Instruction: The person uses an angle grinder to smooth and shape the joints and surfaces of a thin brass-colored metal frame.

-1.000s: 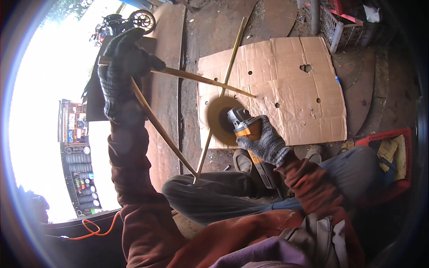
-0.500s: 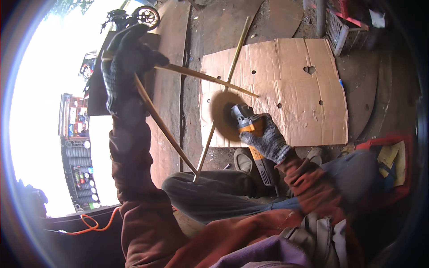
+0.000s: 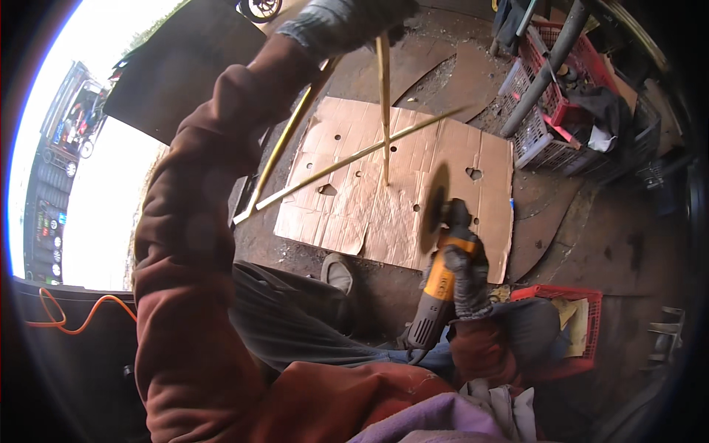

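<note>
High at the upper edge, my gloved left hand [image 3: 343,23] is closed round a frame of gold-coloured metal bars [image 3: 332,167]. Two bars run down from that hand; a third slants across one of them and meets the other at a corner on the lower left. In my gloved right hand [image 3: 470,284] is a yellow and grey angle grinder [image 3: 441,279], gripped by its body with its head pointing away from me. Its brown disc [image 3: 436,207] is blurred and stands apart from the bars. Under the frame lies a flat cardboard sheet [image 3: 402,225] with holes.
Red and grey plastic crates [image 3: 550,144] with assorted items stand at the far right, a grey pipe [image 3: 543,85] slanting across them. Close to my right knee sits a red crate [image 3: 591,332] holding paper. An orange cord [image 3: 88,314] curves at the left. My shoe [image 3: 337,275] is by the cardboard.
My left hand has swung up and to the right, turning the frame. The grinder has moved right and down, away from the bars, its disc now seen nearly edge-on. The view has shifted too.
</note>
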`<state>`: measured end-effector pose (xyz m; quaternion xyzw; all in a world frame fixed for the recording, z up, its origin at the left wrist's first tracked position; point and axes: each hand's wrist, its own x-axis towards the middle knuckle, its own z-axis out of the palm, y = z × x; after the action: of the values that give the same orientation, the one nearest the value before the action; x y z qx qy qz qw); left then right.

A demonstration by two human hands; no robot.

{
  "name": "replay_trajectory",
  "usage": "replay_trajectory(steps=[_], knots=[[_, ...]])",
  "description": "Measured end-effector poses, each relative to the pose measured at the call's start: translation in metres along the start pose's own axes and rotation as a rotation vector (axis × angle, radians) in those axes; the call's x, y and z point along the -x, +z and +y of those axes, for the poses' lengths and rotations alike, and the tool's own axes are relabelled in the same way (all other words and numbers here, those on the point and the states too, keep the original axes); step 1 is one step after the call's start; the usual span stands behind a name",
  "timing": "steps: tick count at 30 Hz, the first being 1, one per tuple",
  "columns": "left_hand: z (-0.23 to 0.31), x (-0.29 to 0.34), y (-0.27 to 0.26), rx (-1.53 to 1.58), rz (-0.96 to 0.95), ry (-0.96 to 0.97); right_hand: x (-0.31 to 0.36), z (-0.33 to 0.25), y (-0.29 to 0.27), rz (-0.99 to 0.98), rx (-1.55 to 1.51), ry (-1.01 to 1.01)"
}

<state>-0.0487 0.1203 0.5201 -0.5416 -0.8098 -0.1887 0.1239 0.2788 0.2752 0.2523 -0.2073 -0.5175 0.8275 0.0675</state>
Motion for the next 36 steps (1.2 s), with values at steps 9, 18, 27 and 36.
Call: replay_trajectory(steps=[9,18,27,36], knots=[[0.054,0.053,0.004,0.047,0.322,-0.025,0.023,-0.107,-0.077,0.152,-0.074,-0.136],[0.001,0.125,0.026,0.556,1.202,-0.552,0.005,-0.125,-0.024,-0.119,0.417,0.012],[-0.001,0.148,0.026,0.716,1.16,-0.305,-0.031,-0.075,0.049,-0.56,1.259,-0.151],[0.029,0.152,0.02,0.643,1.036,-0.304,-0.027,-0.057,0.086,-0.658,1.591,0.001]])
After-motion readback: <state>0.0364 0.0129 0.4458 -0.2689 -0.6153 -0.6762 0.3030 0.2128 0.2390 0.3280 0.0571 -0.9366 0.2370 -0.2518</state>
